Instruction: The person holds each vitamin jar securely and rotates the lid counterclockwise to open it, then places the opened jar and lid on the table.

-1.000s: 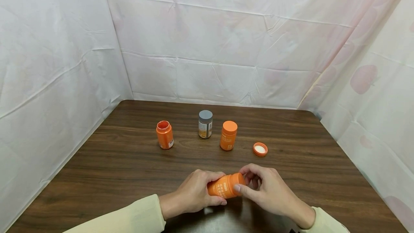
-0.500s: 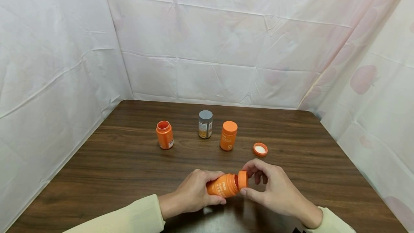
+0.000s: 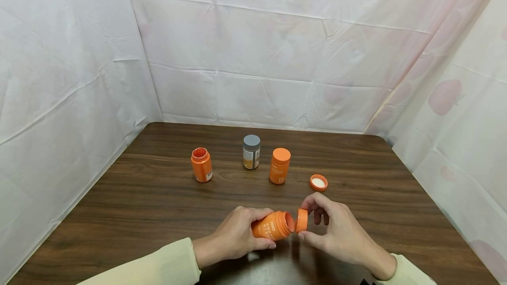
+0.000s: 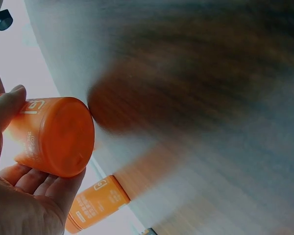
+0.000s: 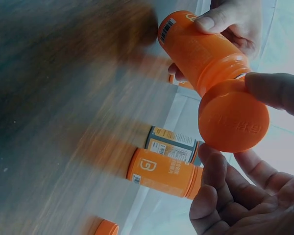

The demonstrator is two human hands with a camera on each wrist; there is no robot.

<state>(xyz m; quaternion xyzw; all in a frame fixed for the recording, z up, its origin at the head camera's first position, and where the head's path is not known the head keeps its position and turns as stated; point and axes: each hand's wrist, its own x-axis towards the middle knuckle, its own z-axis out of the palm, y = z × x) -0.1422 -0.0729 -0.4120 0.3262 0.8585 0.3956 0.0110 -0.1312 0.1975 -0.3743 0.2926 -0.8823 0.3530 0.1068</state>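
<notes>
My left hand (image 3: 243, 232) grips an orange pill bottle (image 3: 272, 226) by its body, tilted with its uncapped mouth toward the right. In the left wrist view the base of this bottle (image 4: 68, 137) faces the camera, low over the table. Just right of the mouth, my right hand (image 3: 336, 234) pinches an orange screw cap (image 3: 302, 220) between thumb and fingers. The right wrist view shows the top of the cap (image 5: 233, 117) with raised lettering, overlapping the bottle's neck (image 5: 230, 68).
Farther back on the wooden table (image 3: 158, 214) stand an uncapped orange bottle (image 3: 202, 168), a grey-capped bottle (image 3: 251, 153) and a capped orange bottle (image 3: 279, 168). A loose orange cap (image 3: 318, 183) lies inner side up at their right. White curtains (image 3: 253, 56) surround the table.
The cap has come off the bottle held in my left hand. My right hand has moved slightly right with it, baring the bottle's mouth. The left hand has barely moved.
</notes>
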